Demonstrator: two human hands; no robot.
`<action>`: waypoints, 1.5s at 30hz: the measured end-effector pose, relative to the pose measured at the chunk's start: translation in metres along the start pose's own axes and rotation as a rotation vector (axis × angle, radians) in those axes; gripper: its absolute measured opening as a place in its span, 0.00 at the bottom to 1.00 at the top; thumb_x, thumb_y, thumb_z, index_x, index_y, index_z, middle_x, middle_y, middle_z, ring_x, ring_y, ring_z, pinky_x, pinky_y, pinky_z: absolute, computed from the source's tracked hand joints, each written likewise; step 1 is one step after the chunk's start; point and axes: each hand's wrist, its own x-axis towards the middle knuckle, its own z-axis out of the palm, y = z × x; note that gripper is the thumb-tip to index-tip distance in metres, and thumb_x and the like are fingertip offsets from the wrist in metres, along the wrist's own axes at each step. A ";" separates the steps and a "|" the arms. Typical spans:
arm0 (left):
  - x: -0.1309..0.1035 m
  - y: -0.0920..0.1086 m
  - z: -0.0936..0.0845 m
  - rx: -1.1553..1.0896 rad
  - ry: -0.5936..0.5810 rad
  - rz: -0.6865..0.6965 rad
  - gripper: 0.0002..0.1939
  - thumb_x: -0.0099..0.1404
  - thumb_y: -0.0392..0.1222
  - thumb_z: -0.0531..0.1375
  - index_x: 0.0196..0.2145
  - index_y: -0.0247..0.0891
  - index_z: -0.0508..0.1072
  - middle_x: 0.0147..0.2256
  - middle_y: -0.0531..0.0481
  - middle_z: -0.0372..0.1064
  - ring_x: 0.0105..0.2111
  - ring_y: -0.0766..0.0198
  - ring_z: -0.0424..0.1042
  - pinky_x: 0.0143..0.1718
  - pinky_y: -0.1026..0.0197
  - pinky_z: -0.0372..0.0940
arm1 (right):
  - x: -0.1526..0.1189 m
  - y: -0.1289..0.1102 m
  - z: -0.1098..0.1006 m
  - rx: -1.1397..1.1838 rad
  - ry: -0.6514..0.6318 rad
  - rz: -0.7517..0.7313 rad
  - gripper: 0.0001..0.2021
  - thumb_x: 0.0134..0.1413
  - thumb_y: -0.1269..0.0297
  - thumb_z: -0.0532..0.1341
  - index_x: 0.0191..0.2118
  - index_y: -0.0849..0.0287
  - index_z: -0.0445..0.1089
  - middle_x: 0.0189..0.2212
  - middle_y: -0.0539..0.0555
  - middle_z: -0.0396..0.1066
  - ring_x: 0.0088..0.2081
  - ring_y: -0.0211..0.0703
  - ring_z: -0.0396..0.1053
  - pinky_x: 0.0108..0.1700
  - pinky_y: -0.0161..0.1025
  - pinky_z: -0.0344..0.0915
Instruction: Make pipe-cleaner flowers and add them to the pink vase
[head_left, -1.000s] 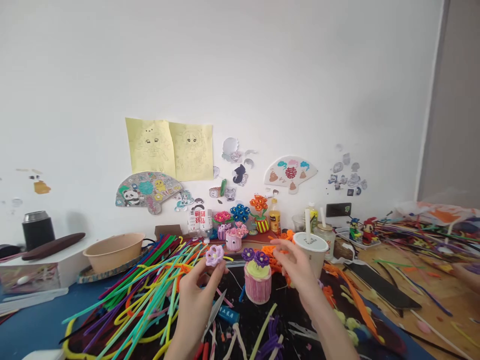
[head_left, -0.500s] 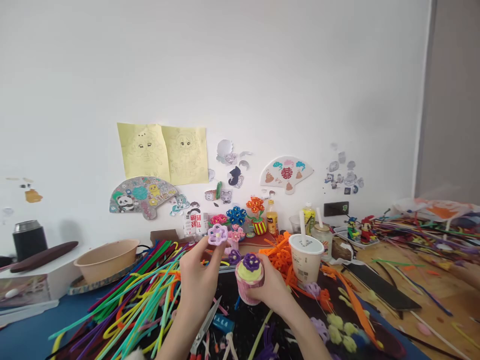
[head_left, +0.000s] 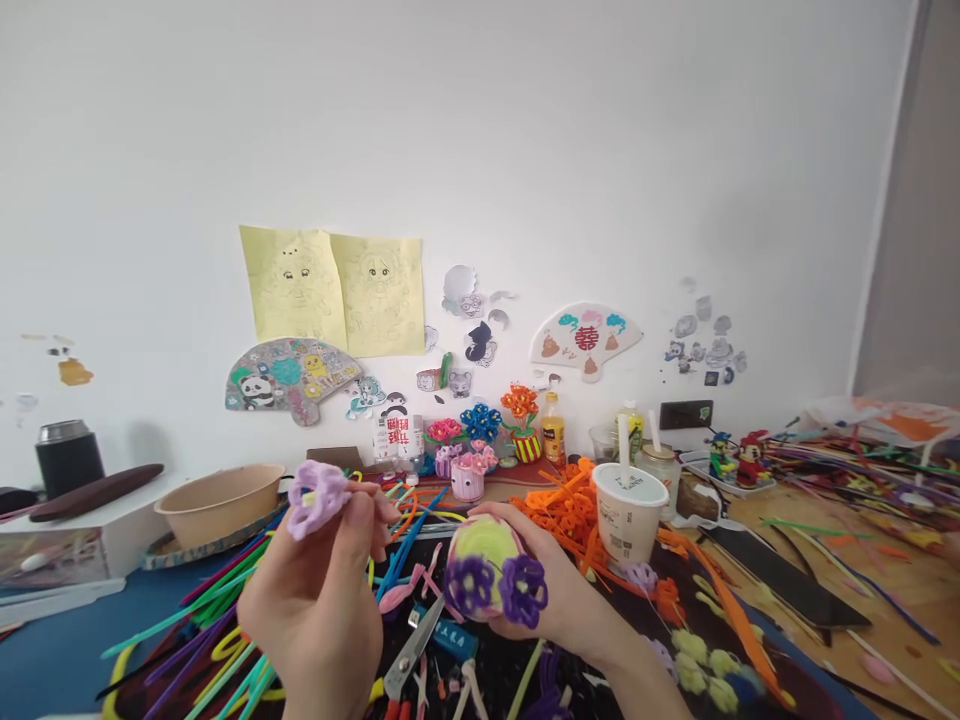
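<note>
Newly tipped forward, the pink pot (head_left: 486,543) fills the right grip (head_left: 553,580) — left grip (head_left: 319,595) pinches a lilac flower (head_left: 327,497).

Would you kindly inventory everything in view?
Fuzzy flower: one, lilac, front left
Pot: one, pink and yellow-green, front centre
Rim flowers: two, purple, at pot
Scissors: one, silver blades, front centre
Blue block: one, blue, beside scissors
Fuzzy stems: many, multicoloured, left
Cup: one, white, right
Orange pile: one, orange, beside cup
Flower ornaments: four, pink, blue, orange, back
Bowl: one, beige, left
Tumbler: one, black, far left
Fans: two, grey and white, wall
Drawings: two, yellow, wall
Left hand: one, front left
Right hand: one, around pot
</note>
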 end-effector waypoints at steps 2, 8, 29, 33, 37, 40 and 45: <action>-0.004 0.004 -0.001 0.039 -0.019 0.081 0.05 0.50 0.37 0.68 0.25 0.37 0.75 0.22 0.57 0.70 0.21 0.68 0.68 0.18 0.68 0.61 | -0.001 0.000 0.001 -0.058 0.039 -0.028 0.34 0.36 0.72 0.71 0.53 0.55 0.60 0.49 0.56 0.68 0.49 0.50 0.69 0.53 0.44 0.63; -0.020 -0.008 -0.019 0.393 -0.466 0.286 0.02 0.58 0.37 0.62 0.28 0.39 0.75 0.25 0.51 0.73 0.23 0.65 0.70 0.22 0.65 0.66 | -0.001 0.002 0.005 -0.090 0.086 -0.128 0.30 0.40 0.71 0.70 0.51 0.54 0.63 0.46 0.54 0.69 0.46 0.48 0.69 0.49 0.41 0.64; -0.020 -0.005 -0.010 0.411 -0.709 0.577 0.11 0.59 0.27 0.55 0.36 0.40 0.71 0.27 0.50 0.73 0.25 0.64 0.70 0.26 0.63 0.66 | 0.000 -0.010 0.004 -0.096 0.113 -0.170 0.29 0.39 0.73 0.69 0.50 0.54 0.63 0.47 0.55 0.70 0.45 0.48 0.71 0.47 0.40 0.66; -0.025 -0.004 -0.004 0.366 -0.685 0.554 0.08 0.63 0.30 0.53 0.33 0.40 0.70 0.25 0.49 0.70 0.24 0.63 0.69 0.25 0.62 0.65 | -0.001 -0.010 0.004 -0.185 0.118 -0.164 0.28 0.42 0.72 0.67 0.51 0.55 0.62 0.47 0.55 0.69 0.46 0.49 0.70 0.48 0.41 0.65; -0.029 -0.007 -0.003 0.388 -0.665 0.513 0.09 0.65 0.33 0.52 0.30 0.40 0.69 0.22 0.48 0.68 0.23 0.62 0.66 0.24 0.60 0.62 | 0.000 -0.008 0.005 -0.226 0.076 -0.161 0.30 0.36 0.73 0.68 0.50 0.55 0.62 0.46 0.54 0.69 0.45 0.49 0.69 0.48 0.42 0.64; -0.026 -0.009 -0.007 0.416 -0.724 0.488 0.10 0.65 0.32 0.51 0.29 0.39 0.68 0.21 0.48 0.66 0.23 0.62 0.64 0.24 0.60 0.60 | 0.000 -0.006 0.006 -0.239 0.065 -0.121 0.31 0.33 0.73 0.68 0.48 0.55 0.62 0.44 0.54 0.69 0.43 0.49 0.69 0.46 0.41 0.64; -0.013 -0.011 -0.016 0.483 -0.890 0.495 0.09 0.63 0.31 0.51 0.27 0.40 0.66 0.22 0.50 0.63 0.23 0.64 0.61 0.23 0.62 0.57 | 0.001 0.006 0.010 -0.232 0.002 -0.086 0.36 0.27 0.76 0.70 0.48 0.52 0.62 0.39 0.47 0.68 0.39 0.44 0.68 0.41 0.35 0.64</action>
